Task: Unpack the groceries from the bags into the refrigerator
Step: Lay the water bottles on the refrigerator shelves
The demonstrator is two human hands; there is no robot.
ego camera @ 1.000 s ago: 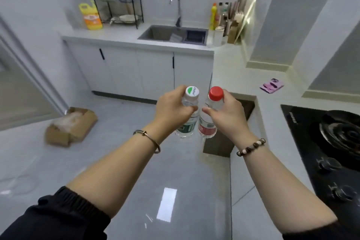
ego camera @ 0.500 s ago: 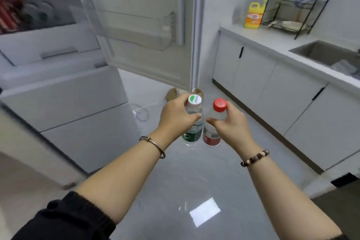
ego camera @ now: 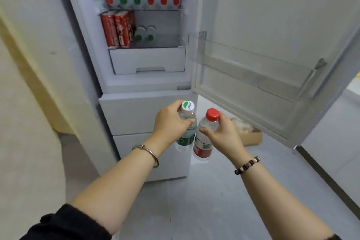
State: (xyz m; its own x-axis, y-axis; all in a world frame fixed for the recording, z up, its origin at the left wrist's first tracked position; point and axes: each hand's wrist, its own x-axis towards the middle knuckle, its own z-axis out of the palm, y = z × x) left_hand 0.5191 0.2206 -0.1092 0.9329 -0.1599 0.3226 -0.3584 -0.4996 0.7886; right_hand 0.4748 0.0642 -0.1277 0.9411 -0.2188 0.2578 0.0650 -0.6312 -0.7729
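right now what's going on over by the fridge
A person faces the open refrigerator with a water bottle in each of their hands. The left hand grips the green-capped bottle and the right hand grips the red-capped bottle. Both are held low in front of it, and neither is inside yet. More bottles and red cans sit on its shelves.

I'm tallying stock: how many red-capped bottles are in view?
5. Four bottles on the top shelf, one at left, three at right; one in the right hand. More may be hidden behind.
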